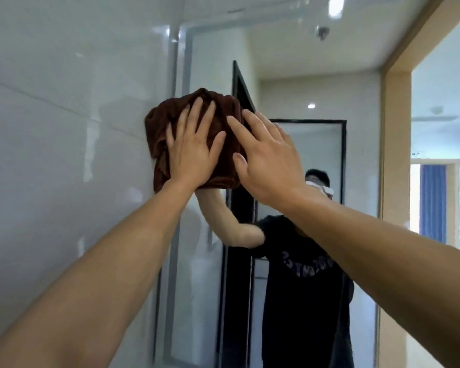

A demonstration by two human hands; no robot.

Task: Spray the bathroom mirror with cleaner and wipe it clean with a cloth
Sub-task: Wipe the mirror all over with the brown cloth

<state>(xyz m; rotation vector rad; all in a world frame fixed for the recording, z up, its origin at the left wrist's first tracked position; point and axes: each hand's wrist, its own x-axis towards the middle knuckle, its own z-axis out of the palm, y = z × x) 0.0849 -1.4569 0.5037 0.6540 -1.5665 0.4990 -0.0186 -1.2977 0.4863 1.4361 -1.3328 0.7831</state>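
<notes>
A bunched dark-brown terry cloth (194,134) was pressed flat against the left edge of the tall rectangular wall mirror (290,83), straddling its pale frame and partly lapping onto the glossy white wall tile (64,102) at nine o'clock. The left hand (194,152) was laid on the cloth with fingers spread and straight, pointing toward twelve o'clock, palm bearing on the fabric. The right hand (266,160), also with fingers extended and apart, was set at the cloth's three o'clock edge, its fingertips touching the fabric; whether its palm met the glass could not be told. The left hand was judged the nearer and the one carrying the wipe. The mirror's long axis ran vertically, and most of its unwiped glass lay toward three and six o'clock from the hands. No spray bottle was seen. The cloth looked thick, soft and crumpled.
</notes>
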